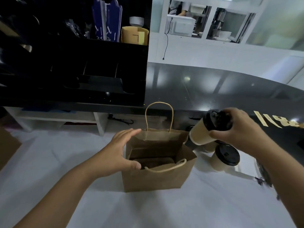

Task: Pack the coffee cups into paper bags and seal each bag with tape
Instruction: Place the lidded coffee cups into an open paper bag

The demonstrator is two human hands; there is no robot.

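Coffee cup held (203,131): tan paper cup with a black lid, tilted in the air just right of the bag's mouth.
Right hand (236,129): fingers and thumb curl around the lidded end of that cup, grasping it.
Paper bag (156,176): brown, upright and open on the white counter (65,162); one twine handle stands up at the back, the other droops over the front rim.
Left hand (115,153): fingers straight and relaxed, against the bag's left edge, thumb at the front rim.
Second cup (225,157): lidded, standing on the counter right of the bag, below the held cup.
Behind: glossy black countertop (213,86) and a dark shelf unit (74,63).
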